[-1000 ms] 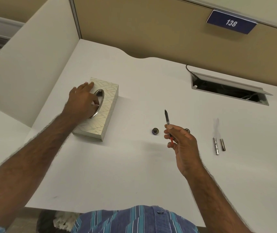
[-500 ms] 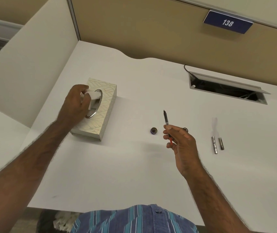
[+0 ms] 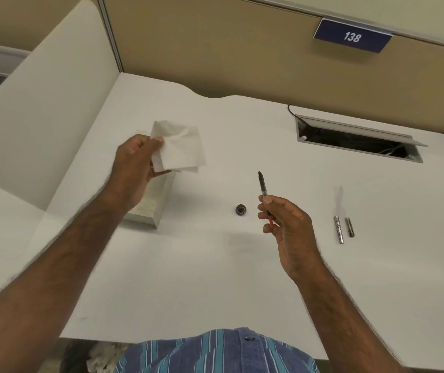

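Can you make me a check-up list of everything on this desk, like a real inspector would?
Surface: white desk with a wavy back edge.
Job's things: tissue held above the tissue box; thin pen insert, tip pointing away from the person.
Clutter: small dark round cap; silver tube beside a shorter darker tube.
Hands: left hand pinches the tissue; right hand holds the pen insert.
Cables: black cable runs to the open cable hatch; pale wires inside.
Surroundings: tan partition wall with a blue sign reading 138; white side divider.
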`<action>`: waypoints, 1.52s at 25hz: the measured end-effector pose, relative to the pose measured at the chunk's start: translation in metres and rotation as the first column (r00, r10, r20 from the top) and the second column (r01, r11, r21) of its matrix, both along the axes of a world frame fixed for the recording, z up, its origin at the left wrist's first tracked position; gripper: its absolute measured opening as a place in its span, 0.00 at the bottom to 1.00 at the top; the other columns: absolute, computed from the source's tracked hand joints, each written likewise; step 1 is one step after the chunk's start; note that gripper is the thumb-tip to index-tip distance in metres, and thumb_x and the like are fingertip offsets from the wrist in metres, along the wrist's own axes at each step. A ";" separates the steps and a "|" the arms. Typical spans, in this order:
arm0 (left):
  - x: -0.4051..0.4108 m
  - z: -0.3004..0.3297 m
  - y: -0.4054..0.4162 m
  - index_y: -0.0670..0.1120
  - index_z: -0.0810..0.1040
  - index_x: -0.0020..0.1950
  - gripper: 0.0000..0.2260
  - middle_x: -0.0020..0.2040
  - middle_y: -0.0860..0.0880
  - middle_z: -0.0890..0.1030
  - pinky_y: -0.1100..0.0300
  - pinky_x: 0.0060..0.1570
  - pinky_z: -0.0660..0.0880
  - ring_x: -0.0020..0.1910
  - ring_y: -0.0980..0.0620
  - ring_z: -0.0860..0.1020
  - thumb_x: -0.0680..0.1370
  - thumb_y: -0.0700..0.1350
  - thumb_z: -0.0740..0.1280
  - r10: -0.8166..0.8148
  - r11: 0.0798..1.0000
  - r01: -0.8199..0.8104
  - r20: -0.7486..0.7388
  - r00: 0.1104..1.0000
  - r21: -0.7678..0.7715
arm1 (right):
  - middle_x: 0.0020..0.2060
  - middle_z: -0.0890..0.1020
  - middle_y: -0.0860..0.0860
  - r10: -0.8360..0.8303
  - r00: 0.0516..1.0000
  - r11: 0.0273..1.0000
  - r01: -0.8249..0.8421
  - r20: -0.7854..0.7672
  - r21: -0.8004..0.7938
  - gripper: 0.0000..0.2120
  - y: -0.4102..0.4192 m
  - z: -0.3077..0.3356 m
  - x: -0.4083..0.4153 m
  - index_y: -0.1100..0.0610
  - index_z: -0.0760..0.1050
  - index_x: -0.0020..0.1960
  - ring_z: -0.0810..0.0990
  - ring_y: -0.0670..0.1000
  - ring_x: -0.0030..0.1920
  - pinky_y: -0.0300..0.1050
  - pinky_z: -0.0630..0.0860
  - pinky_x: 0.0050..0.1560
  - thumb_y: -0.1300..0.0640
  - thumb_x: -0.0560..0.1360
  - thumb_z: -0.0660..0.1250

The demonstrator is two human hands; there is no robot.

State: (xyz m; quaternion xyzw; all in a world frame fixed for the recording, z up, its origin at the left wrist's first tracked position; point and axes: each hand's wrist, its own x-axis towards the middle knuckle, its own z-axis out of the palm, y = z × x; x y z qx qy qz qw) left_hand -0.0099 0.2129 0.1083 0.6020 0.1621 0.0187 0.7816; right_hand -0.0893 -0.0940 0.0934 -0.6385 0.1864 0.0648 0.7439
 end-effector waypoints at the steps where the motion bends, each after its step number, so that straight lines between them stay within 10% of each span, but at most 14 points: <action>1: -0.005 0.000 -0.014 0.47 0.76 0.43 0.09 0.47 0.43 0.83 0.49 0.42 0.85 0.47 0.45 0.83 0.83 0.41 0.68 -0.031 0.999 0.031 -0.003 1.000 -0.042 | 0.46 0.86 0.52 0.007 1.000 1.000 -0.007 0.010 0.000 0.08 -0.001 0.002 -0.001 0.58 0.88 0.55 0.81 0.51 0.45 0.44 0.74 0.41 0.58 0.79 0.73; 11: -0.053 -0.003 -0.130 0.41 0.80 0.59 0.10 0.53 0.44 0.87 0.52 0.40 0.85 0.50 0.47 0.85 0.85 0.40 0.59 -0.277 0.860 0.220 -0.059 0.959 -0.461 | 0.43 0.86 0.51 0.074 0.992 0.985 -0.057 0.100 -0.163 0.05 -0.026 0.011 -0.019 0.56 0.88 0.51 0.81 0.48 0.39 0.43 0.75 0.41 0.57 0.77 0.76; 18: -0.067 0.000 -0.171 0.38 0.75 0.76 0.32 0.73 0.33 0.78 0.32 0.71 0.72 0.70 0.33 0.79 0.86 0.63 0.54 -0.392 0.746 0.270 -0.073 0.917 -0.609 | 0.40 0.88 0.47 0.056 0.995 0.977 -0.037 0.084 -0.210 0.04 -0.052 0.012 -0.029 0.55 0.88 0.52 0.83 0.47 0.41 0.47 0.76 0.41 0.57 0.79 0.76; 23: -0.073 -0.004 -0.204 0.35 0.79 0.70 0.17 0.69 0.31 0.80 0.33 0.71 0.74 0.70 0.29 0.78 0.86 0.42 0.62 -0.385 0.850 0.335 -0.045 0.922 -0.407 | 0.39 0.88 0.51 0.038 0.996 0.975 -0.020 0.080 -0.222 0.03 -0.074 0.014 -0.034 0.50 0.89 0.50 0.83 0.48 0.41 0.45 0.77 0.40 0.56 0.78 0.76; 32: -0.079 0.011 -0.250 0.37 0.83 0.62 0.13 0.54 0.43 0.86 0.56 0.52 0.82 0.53 0.46 0.85 0.85 0.45 0.66 -0.386 0.893 0.368 -0.021 0.922 -0.258 | 0.36 0.86 0.52 0.103 0.986 0.948 -0.058 0.129 -0.313 0.01 -0.092 0.013 -0.039 0.52 0.88 0.48 0.79 0.45 0.37 0.43 0.77 0.42 0.54 0.77 0.78; 38: -0.075 0.009 -0.260 0.39 0.84 0.60 0.11 0.56 0.43 0.87 0.47 0.65 0.79 0.60 0.41 0.83 0.85 0.42 0.65 -0.285 0.906 0.246 -0.066 0.956 -0.344 | 0.33 0.83 0.40 0.102 0.984 0.949 -0.052 0.144 -0.311 0.05 -0.095 0.009 -0.041 0.55 0.88 0.50 0.78 0.41 0.35 0.41 0.76 0.41 0.53 0.77 0.78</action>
